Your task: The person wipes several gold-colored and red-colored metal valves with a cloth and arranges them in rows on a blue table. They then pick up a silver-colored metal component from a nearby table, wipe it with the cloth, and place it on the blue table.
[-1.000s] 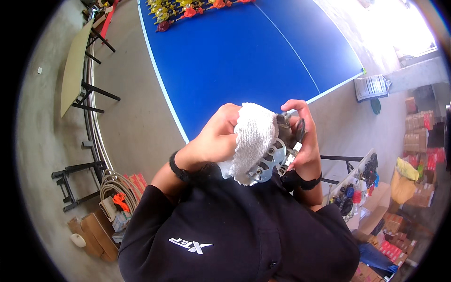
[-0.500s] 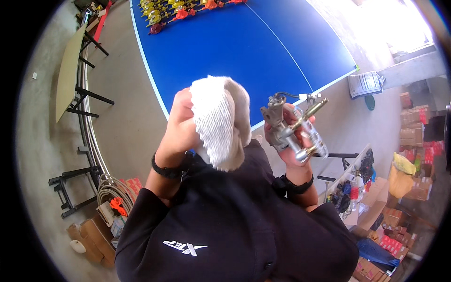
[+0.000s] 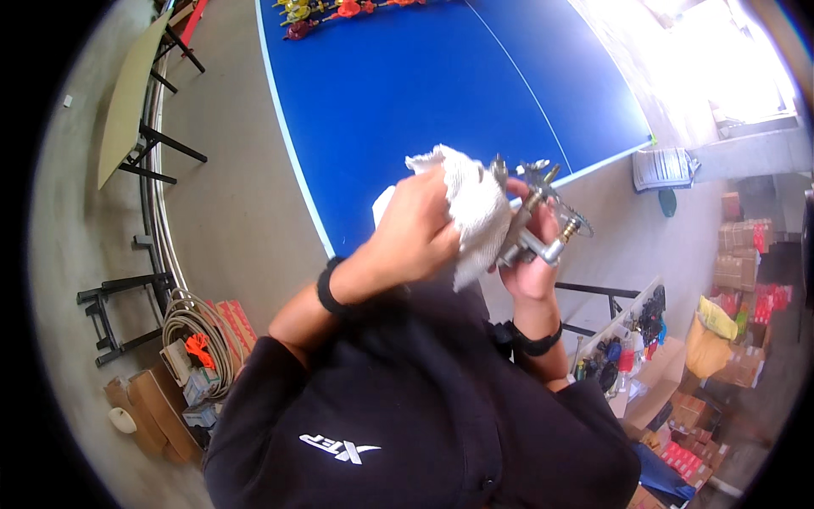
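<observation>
A white ribbed cloth [image 3: 476, 208] is bunched in my left hand [image 3: 415, 225], whose fingers close around it. The cloth presses against the left side of a silver metal valve-like assembly [image 3: 530, 242] with brass-coloured rods and a thin dark cable. My right hand [image 3: 536, 273] grips that metal assembly from below and behind, at chest height in front of the blue table. The cloth hides part of the assembly and the tips of my left fingers.
The blue table [image 3: 398, 110] with white lines lies ahead, bearing rows of yellow, orange and red fittings [image 3: 349, 8] at its far end. A folding table [image 3: 131, 102] and coiled hose [image 3: 203, 339] are at left. Boxes [image 3: 738, 271] and a cluttered side table [image 3: 623, 348] are at right.
My left hand has brought the cloth rightward onto the metal assembly. The assembly has turned in my right hand, and the view has shifted slightly.
</observation>
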`<act>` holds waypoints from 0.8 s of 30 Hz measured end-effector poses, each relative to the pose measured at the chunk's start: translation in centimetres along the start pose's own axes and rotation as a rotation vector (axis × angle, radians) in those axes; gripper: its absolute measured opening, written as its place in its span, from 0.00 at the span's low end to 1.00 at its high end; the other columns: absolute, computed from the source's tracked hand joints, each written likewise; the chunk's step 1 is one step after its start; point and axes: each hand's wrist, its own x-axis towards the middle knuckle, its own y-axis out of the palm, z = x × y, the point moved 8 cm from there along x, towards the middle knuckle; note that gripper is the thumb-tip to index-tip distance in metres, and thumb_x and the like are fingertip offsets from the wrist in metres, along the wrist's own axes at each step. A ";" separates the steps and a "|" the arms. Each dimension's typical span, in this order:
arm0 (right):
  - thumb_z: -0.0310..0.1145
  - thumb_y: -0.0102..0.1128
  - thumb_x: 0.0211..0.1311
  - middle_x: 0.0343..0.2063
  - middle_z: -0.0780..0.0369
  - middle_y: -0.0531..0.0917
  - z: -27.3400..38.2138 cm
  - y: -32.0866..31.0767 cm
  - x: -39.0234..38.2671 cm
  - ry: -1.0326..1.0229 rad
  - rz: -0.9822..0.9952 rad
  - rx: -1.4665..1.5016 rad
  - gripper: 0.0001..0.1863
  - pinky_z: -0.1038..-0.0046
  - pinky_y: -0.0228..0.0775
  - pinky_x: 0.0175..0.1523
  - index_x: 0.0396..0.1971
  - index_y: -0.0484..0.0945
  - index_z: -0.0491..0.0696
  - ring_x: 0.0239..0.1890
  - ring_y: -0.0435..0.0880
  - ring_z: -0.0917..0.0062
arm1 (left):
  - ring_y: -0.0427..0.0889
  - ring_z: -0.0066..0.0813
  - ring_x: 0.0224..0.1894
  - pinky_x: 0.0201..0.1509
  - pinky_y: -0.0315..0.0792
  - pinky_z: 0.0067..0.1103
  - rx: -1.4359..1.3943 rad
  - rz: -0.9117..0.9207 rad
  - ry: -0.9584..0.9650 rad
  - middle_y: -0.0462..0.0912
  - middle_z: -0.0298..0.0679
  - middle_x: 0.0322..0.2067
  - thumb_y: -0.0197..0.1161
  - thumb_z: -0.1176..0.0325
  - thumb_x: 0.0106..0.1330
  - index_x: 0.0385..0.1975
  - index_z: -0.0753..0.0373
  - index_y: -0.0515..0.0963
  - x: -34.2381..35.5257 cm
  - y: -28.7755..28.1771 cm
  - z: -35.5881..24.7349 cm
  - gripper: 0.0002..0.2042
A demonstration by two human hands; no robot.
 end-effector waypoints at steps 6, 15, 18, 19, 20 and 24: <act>0.51 0.33 0.78 0.41 0.55 0.84 -1.7 -1.7 -1.3 0.163 -0.121 -0.262 0.31 0.73 0.77 0.33 0.61 0.70 0.39 0.36 0.84 0.74 | 0.83 0.42 0.34 0.40 0.75 0.30 -0.125 -0.148 -0.129 0.84 0.46 0.33 0.57 0.75 0.58 0.37 0.68 0.80 -2.1 -1.5 0.8 0.10; 0.47 0.55 0.73 0.53 0.57 0.81 -1.4 -0.7 -2.6 0.138 0.160 -0.385 0.30 0.66 0.77 0.54 0.63 0.68 0.38 0.52 0.82 0.70 | 0.84 0.34 0.34 0.39 0.76 0.27 -0.060 -0.296 -0.346 0.84 0.42 0.30 0.51 0.80 0.61 0.39 0.69 0.80 -5.1 -1.7 -1.1 0.11; 0.41 0.50 0.77 0.53 0.56 0.81 -2.7 0.3 -3.0 0.128 0.025 -0.070 0.23 0.66 0.73 0.59 0.61 0.70 0.38 0.52 0.82 0.70 | 0.83 0.25 0.37 0.40 0.77 0.23 -0.407 -0.525 -0.560 0.85 0.37 0.32 0.44 0.81 0.68 0.39 0.69 0.79 -9.1 -1.5 0.6 0.13; 0.38 0.47 0.78 0.53 0.55 0.81 -3.6 0.2 -3.3 0.139 -0.007 0.027 0.21 0.65 0.74 0.59 0.60 0.71 0.39 0.53 0.82 0.69 | 0.83 0.25 0.37 0.40 0.77 0.23 -0.453 -0.528 -0.587 0.85 0.37 0.33 0.44 0.80 0.68 0.39 0.69 0.79 -9.8 -1.4 0.6 0.13; 0.48 0.38 0.79 0.58 0.58 0.79 -4.7 -0.1 -3.0 0.104 0.019 -0.089 0.27 0.65 0.69 0.62 0.64 0.68 0.43 0.57 0.81 0.64 | 0.83 0.24 0.37 0.40 0.77 0.22 -0.478 -0.539 -0.616 0.85 0.37 0.33 0.44 0.79 0.69 0.39 0.68 0.79 -11.1 -1.7 0.4 0.12; 0.53 0.31 0.80 0.60 0.58 0.77 -8.3 2.1 -3.9 0.224 0.084 0.002 0.31 0.62 0.62 0.68 0.65 0.68 0.45 0.64 0.74 0.65 | 0.82 0.26 0.40 0.44 0.75 0.25 -0.317 -0.459 -0.703 0.84 0.38 0.36 0.48 0.71 0.74 0.42 0.68 0.79 -14.5 -0.9 -1.2 0.12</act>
